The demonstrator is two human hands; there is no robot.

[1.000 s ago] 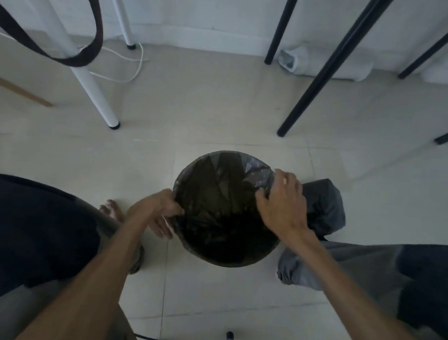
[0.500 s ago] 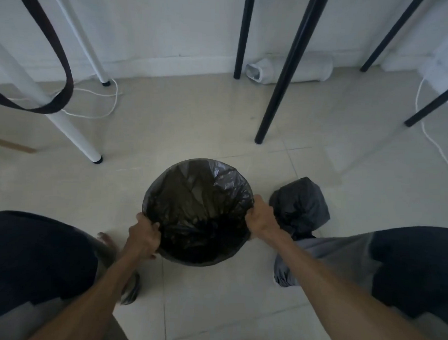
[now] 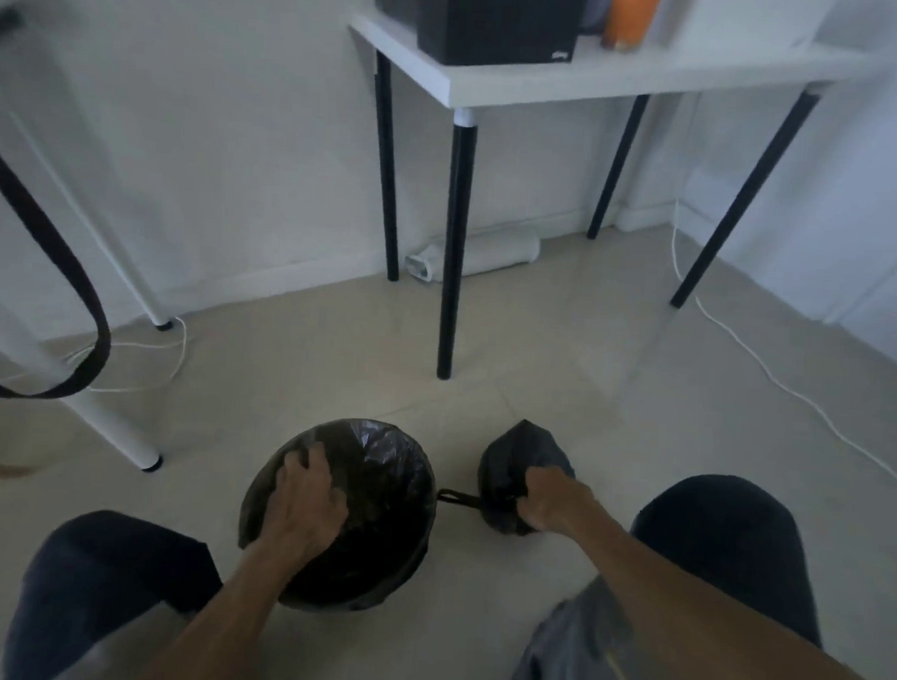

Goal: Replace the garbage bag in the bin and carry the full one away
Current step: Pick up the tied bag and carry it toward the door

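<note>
A round bin (image 3: pixel 375 568) lined with a black garbage bag stands on the tiled floor between my knees. My left hand (image 3: pixel 308 508) rests on the left side of its rim, fingers curled over the liner. Just right of the bin lies the full, tied dark bag (image 3: pixel 513 458), its drawstring loop stretching toward the bin. My right hand (image 3: pixel 550 501) is closed on the near side of that full bag.
A white table (image 3: pixel 601 79) on black legs (image 3: pixel 455 247) stands ahead, carrying a black box and an orange item. A white roll (image 3: pixel 486 251) lies by the wall. White cables (image 3: pixel 774 374) run across the floor at right and left. A white leg (image 3: pixel 99 412) and a dark strap hang at left.
My right hand left the bin's right rim and took hold of the full bag beside it. My left hand shifted up onto the rim. The view tilted upward.
</note>
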